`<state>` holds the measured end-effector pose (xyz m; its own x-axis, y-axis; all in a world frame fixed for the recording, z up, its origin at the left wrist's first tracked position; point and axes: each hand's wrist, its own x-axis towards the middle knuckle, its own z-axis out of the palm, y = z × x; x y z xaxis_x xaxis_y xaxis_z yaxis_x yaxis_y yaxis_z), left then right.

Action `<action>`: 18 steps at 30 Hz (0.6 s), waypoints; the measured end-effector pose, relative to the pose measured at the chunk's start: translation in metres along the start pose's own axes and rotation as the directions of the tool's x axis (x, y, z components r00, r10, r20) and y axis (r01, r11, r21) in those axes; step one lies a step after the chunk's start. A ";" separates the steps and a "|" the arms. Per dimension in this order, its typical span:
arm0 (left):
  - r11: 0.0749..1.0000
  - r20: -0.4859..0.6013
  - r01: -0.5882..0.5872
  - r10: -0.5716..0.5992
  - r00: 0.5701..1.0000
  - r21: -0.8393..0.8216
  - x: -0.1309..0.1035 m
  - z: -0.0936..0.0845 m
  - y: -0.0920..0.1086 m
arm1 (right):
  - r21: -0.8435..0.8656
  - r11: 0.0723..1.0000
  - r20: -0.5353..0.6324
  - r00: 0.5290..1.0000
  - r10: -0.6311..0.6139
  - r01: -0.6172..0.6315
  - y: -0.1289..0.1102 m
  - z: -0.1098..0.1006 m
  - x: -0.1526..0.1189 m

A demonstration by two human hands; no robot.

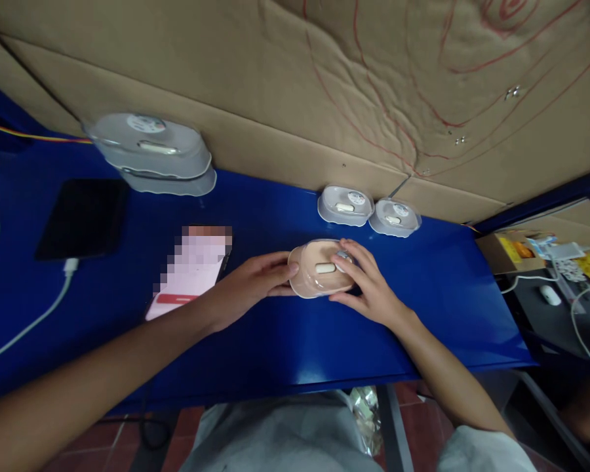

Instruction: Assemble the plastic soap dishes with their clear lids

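Peach-toned oval box (pixel 311 283) at mid-desk, slightly right, smooth plastic look, glossy clear lid, rounded ends, white pill-shaped piece on top. Left hand (pixel 268 274) pinches its left end, thumb on top, fingers at the side. Right hand (pixel 371 288) curls round its right end, fingertips on the lid, thumb at the near side. Can't tell if the box touches the desk (pixel 285 347), which is blue, smooth, shiny. Far side, right of middle: two translucent grey oval boxes (pixel 334 208), side by side by a creased cardboard panel (pixel 255 118) with red curved lines. Far left: stacked translucent boxes (pixel 152 160), wavy rims. Left: flat black tablet (pixel 83 216), white cable (pixel 71 266) plugged in. Smartphone (pixel 196 265), lit pinkish screen, lies beside left forearm.
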<state>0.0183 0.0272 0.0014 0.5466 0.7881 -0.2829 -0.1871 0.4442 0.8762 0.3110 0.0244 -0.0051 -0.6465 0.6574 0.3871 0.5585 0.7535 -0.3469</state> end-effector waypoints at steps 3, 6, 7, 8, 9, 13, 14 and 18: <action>0.954 -0.154 -0.060 0.110 0.982 0.294 0.000 0.000 0.001 | -0.020 1.000 -0.007 1.000 0.014 -0.014 0.003 -0.006 0.000; 0.857 -0.167 -0.140 0.252 0.953 0.495 0.001 0.001 -0.003 | -0.046 0.997 0.022 0.998 0.058 -0.056 0.007 -0.012 -0.002; 0.837 -0.147 -0.166 0.280 0.949 0.521 0.000 0.002 -0.004 | -0.056 0.996 0.043 0.997 0.070 -0.067 0.008 -0.015 -0.004; 0.823 -0.123 -0.188 0.297 0.947 0.535 0.000 0.003 -0.005 | -0.066 0.995 0.061 0.995 0.081 -0.077 0.008 -0.018 -0.006; 0.811 -0.099 -0.209 0.310 0.945 0.547 -0.001 0.004 -0.005 | -0.074 0.994 0.075 0.993 0.091 -0.085 0.009 -0.021 -0.010; 0.714 -0.050 -0.263 0.385 0.922 0.648 -0.006 0.004 -0.006 | -0.128 0.980 0.092 0.982 0.167 -0.154 0.014 -0.044 -0.043; 0.690 -0.054 -0.261 0.399 0.916 0.675 -0.006 0.004 -0.007 | -0.155 0.970 0.083 0.976 0.201 -0.186 0.020 -0.052 -0.057; 0.572 -0.047 -0.266 0.473 0.880 0.776 0.012 0.006 -0.002 | -0.382 0.848 -0.046 0.924 0.379 -0.367 0.065 -0.090 -0.126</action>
<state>0.0304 0.0332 -0.0019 0.3541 0.9235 0.1472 0.3809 -0.2862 0.8792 0.4758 -0.0086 0.0005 -0.3618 0.8938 0.2650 0.9096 0.4007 -0.1097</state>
